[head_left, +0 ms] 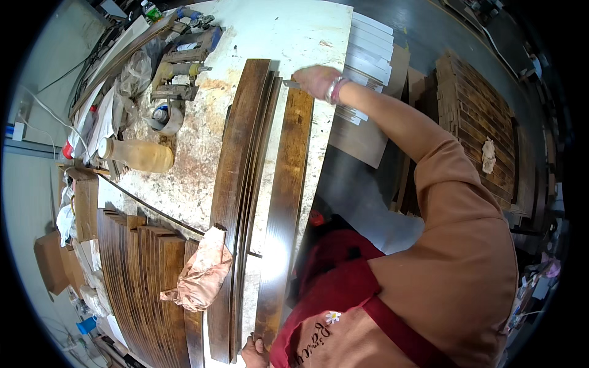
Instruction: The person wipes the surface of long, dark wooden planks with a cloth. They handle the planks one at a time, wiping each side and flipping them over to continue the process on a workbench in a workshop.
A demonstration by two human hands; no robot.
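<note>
A long brown-stained wooden plank (285, 178) lies along the table's near edge. At its far end is my right hand (316, 83), which looks gloved, with a bracelet at the wrist. Its fingers are closed round a small flat grey blade, like a scraper (290, 84), touching the plank's end; most of the tool is hidden. My left hand (254, 354) grips the plank's opposite end at the lower edge of view, fingers partly cut off. Just left of this plank lies a stack of similar planks (236, 153). A crumpled pinkish cloth (202, 273) rests against the stack.
More planks (144, 276) stand in a row at lower left. On the stained white table (196, 132) are a bottle of yellowish liquid (141, 156), a cup (167, 116) and power tools (175, 73). White strips (371, 46) and a pallet of boards (475, 116) lie to the right.
</note>
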